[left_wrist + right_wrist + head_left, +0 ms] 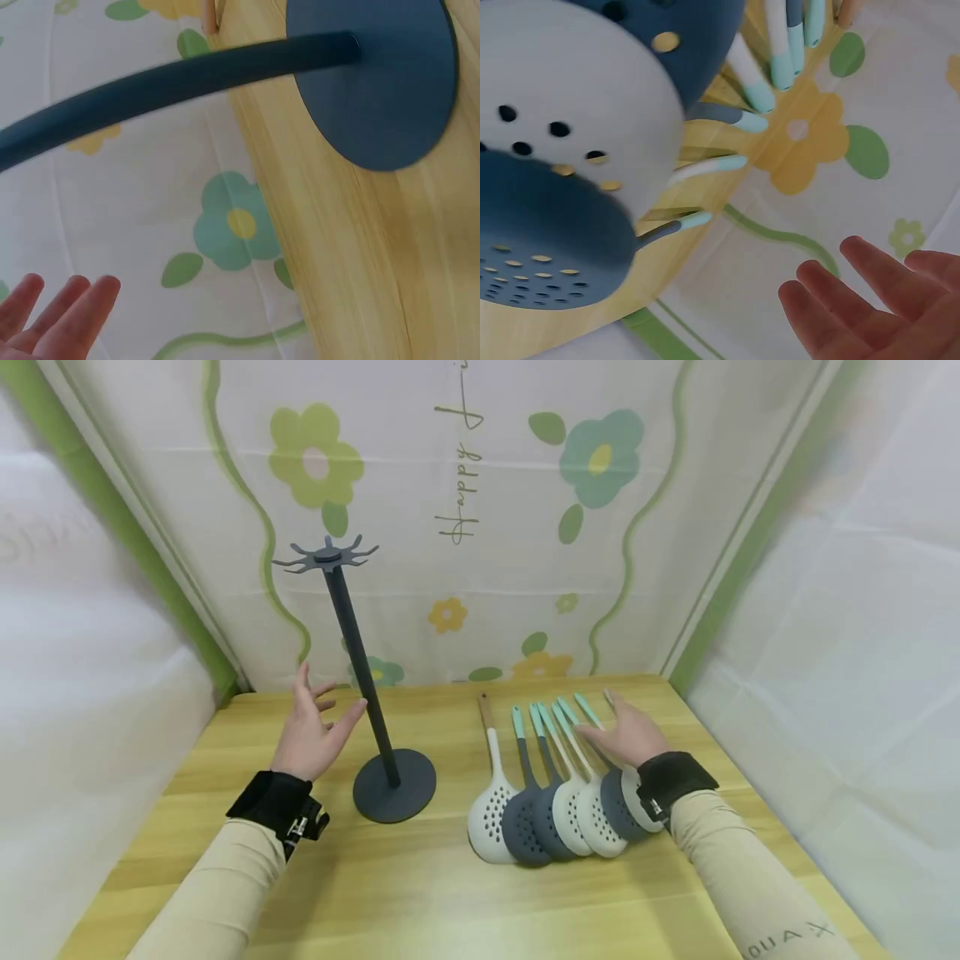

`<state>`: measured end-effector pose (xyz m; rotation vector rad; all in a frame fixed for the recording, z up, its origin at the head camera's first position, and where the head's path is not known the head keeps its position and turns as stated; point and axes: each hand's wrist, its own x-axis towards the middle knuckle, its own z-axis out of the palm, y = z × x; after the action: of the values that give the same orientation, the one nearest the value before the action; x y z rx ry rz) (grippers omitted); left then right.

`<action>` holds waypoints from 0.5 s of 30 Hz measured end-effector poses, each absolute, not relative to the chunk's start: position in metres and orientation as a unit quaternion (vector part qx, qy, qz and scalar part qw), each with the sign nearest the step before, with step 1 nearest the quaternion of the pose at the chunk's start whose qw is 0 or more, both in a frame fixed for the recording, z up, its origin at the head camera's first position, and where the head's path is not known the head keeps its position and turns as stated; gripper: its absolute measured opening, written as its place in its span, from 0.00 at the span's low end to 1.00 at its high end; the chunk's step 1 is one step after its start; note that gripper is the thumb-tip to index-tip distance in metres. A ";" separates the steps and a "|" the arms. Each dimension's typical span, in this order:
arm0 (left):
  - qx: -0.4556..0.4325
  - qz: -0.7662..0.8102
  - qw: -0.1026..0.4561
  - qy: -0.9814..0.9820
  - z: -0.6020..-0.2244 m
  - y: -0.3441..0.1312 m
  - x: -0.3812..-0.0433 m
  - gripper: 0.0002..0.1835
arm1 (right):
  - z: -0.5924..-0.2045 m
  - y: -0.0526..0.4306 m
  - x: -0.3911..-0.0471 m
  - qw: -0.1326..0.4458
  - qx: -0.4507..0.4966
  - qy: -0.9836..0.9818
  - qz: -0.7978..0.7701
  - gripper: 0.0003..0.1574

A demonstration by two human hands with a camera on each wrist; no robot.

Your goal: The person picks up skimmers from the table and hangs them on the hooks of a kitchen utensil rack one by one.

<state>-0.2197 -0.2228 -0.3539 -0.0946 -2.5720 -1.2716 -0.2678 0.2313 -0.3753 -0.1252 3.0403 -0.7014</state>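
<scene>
A dark grey utensil stand (362, 681) rises at the left of the table, with a ring of hooks on top and a round base (382, 112). My left hand (315, 735) is held up beside its pole, fingers spread; the thumb tip overlaps the pole in the head view. At the right, several slotted skimmers lie overlapping in a row, white and dark grey, mostly with mint handle ends. My right hand (628, 735) hovers over the handles at the row's right end, fingers extended and holding nothing. The white skimmer (489, 822) at the left end has a brown handle tip.
The wooden table (420, 902) ends at a white cloth wall (495, 585) printed with flowers. White side walls (840, 635) with green edges stand at left and right. The stand is left of the skimmer row, with bare wood between.
</scene>
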 end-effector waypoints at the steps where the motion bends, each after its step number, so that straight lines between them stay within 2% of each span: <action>1: -0.035 -0.448 0.135 -0.883 -0.352 -0.221 -0.221 0.55 | -0.377 0.234 -0.268 0.010 -0.034 0.973 -0.227 0.69; 4: -0.043 -0.464 0.136 -0.874 -0.347 -0.215 -0.223 0.55 | -0.380 0.243 -0.268 0.015 -0.018 0.971 -0.236 0.69; 12: -0.050 -0.466 0.136 -0.873 -0.344 -0.208 -0.225 0.52 | -0.396 0.265 -0.269 0.024 -0.004 0.973 -0.228 0.60; 15: -0.048 -0.465 0.133 -0.874 -0.343 -0.207 -0.224 0.52 | -0.406 0.275 -0.273 0.025 0.001 0.976 -0.214 0.60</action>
<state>-0.2244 -0.2070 -0.3431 -0.1394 -2.5352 -1.3491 -0.2733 0.2750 -0.4064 0.0017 3.0199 -0.6627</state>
